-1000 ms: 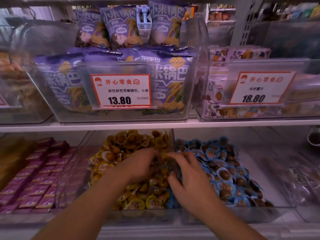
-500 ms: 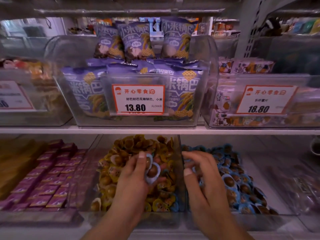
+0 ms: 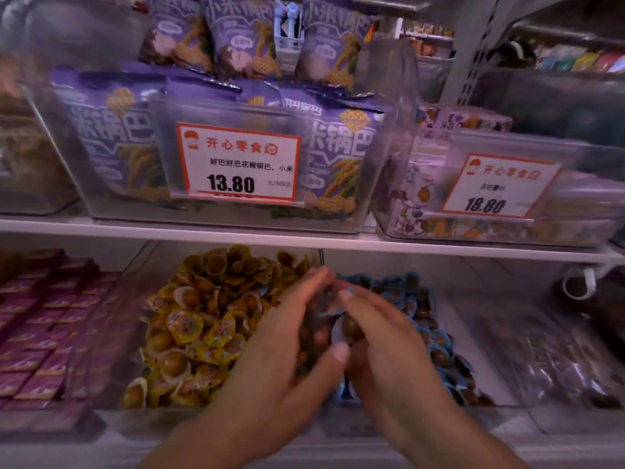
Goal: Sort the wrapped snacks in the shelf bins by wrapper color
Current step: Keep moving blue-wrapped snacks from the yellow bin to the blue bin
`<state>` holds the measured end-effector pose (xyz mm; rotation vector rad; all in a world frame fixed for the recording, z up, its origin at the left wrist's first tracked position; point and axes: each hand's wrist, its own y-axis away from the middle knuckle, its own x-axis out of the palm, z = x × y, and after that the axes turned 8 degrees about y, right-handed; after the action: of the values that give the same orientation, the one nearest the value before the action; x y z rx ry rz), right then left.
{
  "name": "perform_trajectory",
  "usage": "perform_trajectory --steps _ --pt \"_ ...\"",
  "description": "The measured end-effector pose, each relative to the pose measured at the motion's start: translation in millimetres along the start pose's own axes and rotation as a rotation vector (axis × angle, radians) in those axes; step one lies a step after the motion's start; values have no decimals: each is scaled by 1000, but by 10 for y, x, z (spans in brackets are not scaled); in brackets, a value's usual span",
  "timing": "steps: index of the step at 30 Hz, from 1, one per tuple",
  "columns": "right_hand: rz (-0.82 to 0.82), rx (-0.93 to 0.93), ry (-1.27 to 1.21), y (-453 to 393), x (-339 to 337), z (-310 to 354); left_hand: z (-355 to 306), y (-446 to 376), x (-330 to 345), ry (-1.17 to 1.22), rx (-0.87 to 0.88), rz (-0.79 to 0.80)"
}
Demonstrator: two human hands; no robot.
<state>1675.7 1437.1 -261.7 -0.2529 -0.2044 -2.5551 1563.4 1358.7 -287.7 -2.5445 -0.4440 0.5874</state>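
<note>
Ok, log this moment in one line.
left hand: over yellow snacks | right hand: at blue snacks | grips: blurred

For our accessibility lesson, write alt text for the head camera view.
Two hands, left hand and right hand, meet over the divider between a bin of yellow-wrapped snacks and one of blue-wrapped snacks, handling blurred blue wrappers. Above, purple snack bags sit behind a 13.80 price tag.

Yellow wrappers (image 3: 189, 328) are seen in the middle bin, blue wrappers (image 3: 436, 336) in the bin beside it, magenta packets (image 3: 37, 333) at the left, purple bags (image 3: 111, 130) with yellow lattice motifs above, and red-bordered white price tags (image 3: 238, 162).
</note>
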Motion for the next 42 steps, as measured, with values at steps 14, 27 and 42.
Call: perform_trajectory --steps 14,27,42 --pt "-282 -113 855 -346 -1517 301 764 -75 -307 -460 -230 404" --pt "139 -405 1013 -246 -377 -484 840 -286 -350 -980 -244 444" --pt "82 -450 951 -227 -397 -497 759 -226 -171 -762 -288 791"
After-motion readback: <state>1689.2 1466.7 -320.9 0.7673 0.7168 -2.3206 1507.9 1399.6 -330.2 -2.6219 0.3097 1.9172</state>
